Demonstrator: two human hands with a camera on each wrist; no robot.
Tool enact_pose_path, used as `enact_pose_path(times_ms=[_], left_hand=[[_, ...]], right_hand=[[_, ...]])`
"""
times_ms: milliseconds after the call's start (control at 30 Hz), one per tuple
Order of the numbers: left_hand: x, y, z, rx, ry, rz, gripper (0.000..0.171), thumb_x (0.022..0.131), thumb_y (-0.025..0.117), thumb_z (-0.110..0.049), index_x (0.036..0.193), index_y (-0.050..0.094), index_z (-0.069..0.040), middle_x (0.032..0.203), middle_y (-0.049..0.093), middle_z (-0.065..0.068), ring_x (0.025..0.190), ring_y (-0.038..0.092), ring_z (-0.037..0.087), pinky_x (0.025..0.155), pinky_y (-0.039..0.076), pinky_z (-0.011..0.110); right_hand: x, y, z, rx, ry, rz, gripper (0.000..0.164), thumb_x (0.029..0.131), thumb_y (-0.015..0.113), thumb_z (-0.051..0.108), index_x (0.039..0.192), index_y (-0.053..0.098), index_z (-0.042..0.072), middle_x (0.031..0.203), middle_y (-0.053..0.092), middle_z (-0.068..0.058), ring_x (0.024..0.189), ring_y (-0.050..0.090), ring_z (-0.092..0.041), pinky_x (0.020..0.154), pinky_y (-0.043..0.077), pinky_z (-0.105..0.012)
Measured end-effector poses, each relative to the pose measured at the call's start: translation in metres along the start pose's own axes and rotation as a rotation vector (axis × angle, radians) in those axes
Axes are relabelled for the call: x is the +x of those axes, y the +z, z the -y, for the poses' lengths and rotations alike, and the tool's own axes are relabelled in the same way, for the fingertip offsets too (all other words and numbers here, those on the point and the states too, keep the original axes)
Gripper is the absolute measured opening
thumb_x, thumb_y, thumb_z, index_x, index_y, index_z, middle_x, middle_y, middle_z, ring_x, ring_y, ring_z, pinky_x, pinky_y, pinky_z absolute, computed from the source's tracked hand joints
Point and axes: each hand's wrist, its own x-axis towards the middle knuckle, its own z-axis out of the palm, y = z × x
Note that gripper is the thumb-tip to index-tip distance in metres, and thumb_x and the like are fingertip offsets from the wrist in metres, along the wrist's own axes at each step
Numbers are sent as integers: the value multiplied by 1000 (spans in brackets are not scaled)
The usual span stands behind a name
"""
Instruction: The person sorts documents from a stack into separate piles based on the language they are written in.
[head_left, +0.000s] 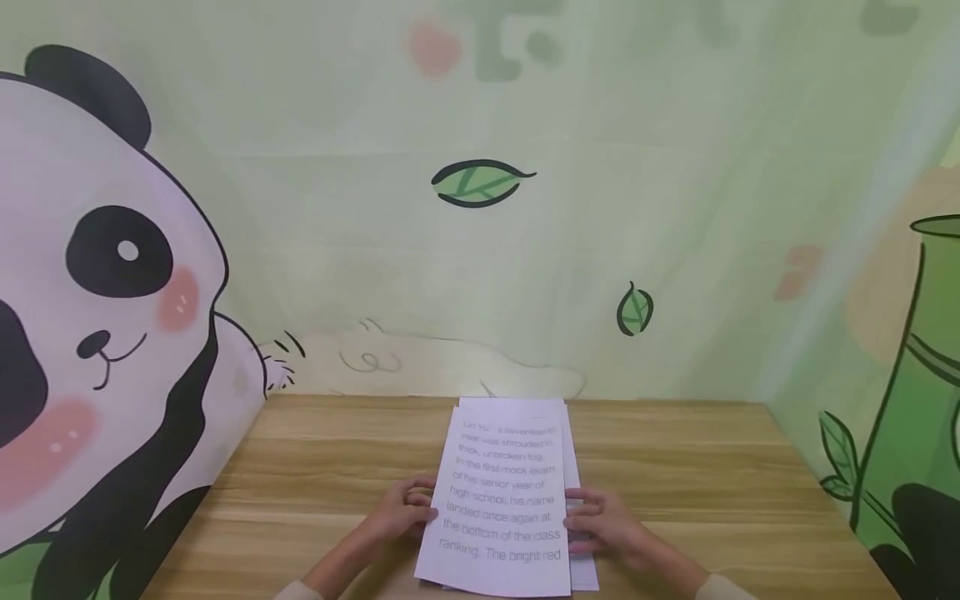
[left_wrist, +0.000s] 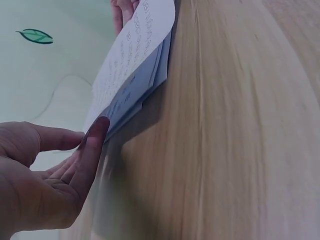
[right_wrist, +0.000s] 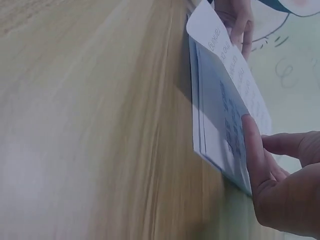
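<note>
A printed sheet of paper (head_left: 498,500) lies uppermost on a small stack, its large text facing up. Its near end bows up from the sheets below (right_wrist: 217,105), leaving a gap visible in both wrist views. At the left edge my left hand (head_left: 405,512) pinches the top sheet between thumb and fingers; the left wrist view shows this hand (left_wrist: 55,175) close up. My right hand (head_left: 607,525) pinches the opposite edge, seen near in the right wrist view, where the hand (right_wrist: 285,180) has its thumb above. The lower sheets stick out slightly at the right.
The stack rests on a wood-grain table (head_left: 322,467). Behind the table's far edge hangs a pale green backdrop (head_left: 337,208) printed with a panda (head_left: 127,250), leaves and a bamboo stalk (head_left: 915,392).
</note>
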Motion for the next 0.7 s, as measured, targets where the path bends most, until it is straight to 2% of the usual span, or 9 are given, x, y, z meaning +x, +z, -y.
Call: enact_pose_path(times_ms=[300, 500, 700], left_hand=[[-15, -23, 4, -47, -4, -11, 53, 89, 64, 5, 138, 46, 13, 98, 74, 12, 79, 70, 16, 68, 62, 34], [-29, -40, 5, -52, -21, -76, 53, 89, 63, 6, 139, 46, 12, 94, 71, 9, 78, 68, 16, 66, 59, 32], [-35, -63, 11, -44, -33, -130, 53, 90, 62, 7, 140, 45, 12, 94, 70, 9, 77, 68, 17, 65, 59, 31]], right_hand=[[9, 23, 8, 3, -32, -31, 62, 91, 68, -2, 147, 41, -12, 102, 73, -11, 90, 74, -21, 77, 64, -44], [20, 41, 18, -51, -27, -55, 61, 91, 69, 1, 146, 45, -8, 102, 74, -12, 87, 75, -21, 75, 64, -43], [36, 66, 23, -52, -39, -25, 60, 91, 70, 4, 146, 47, -6, 100, 76, -8, 87, 74, -18, 76, 65, -41]])
